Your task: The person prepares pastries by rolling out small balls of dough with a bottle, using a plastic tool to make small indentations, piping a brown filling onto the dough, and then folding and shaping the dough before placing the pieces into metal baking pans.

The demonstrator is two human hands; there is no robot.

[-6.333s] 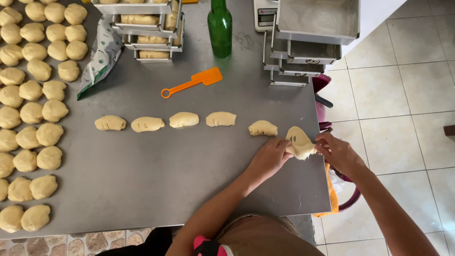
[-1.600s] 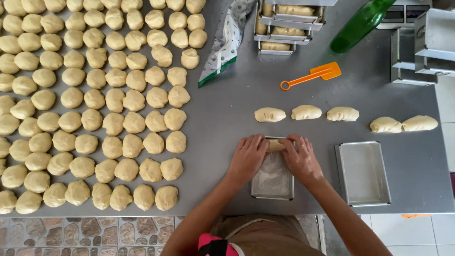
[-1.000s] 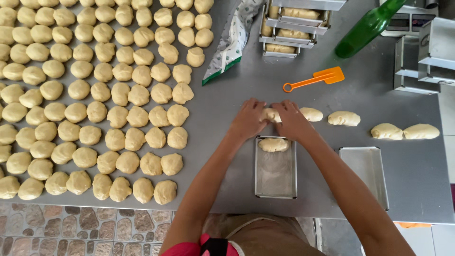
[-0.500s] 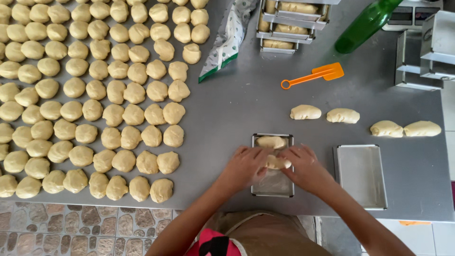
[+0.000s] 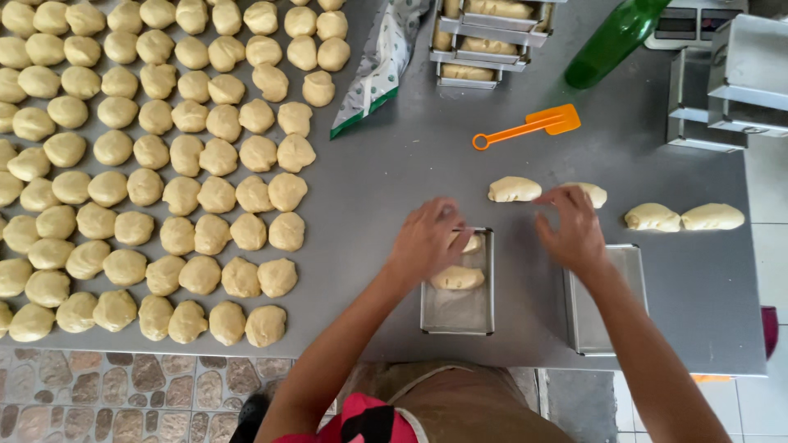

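A small metal loaf tin (image 5: 457, 316) stands on the steel table (image 5: 394, 172) in front of me. It holds two rolled dough pieces, one in the middle (image 5: 458, 277) and one at the far end (image 5: 474, 243), which is partly hidden. My left hand (image 5: 431, 238) lies over the tin's far left corner, fingers loosely spread. My right hand (image 5: 570, 226) hovers open above and to the right of the tin. Its fingertips are at a dough roll (image 5: 593, 193), with another roll (image 5: 515, 189) just to the left.
An empty tin (image 5: 611, 279) lies under my right forearm. Two more rolls (image 5: 652, 217) (image 5: 712, 216) lie at the right. Several rows of dough balls (image 5: 164, 164) fill the left. At the back are an orange scraper (image 5: 529, 125), a green bottle (image 5: 616, 37), stacked tins (image 5: 492, 37) and a plastic bag (image 5: 382, 66).
My right hand has left the tin and moved up and right to the loose rolls. The left hand stays at the tin, which now holds two dough pieces.
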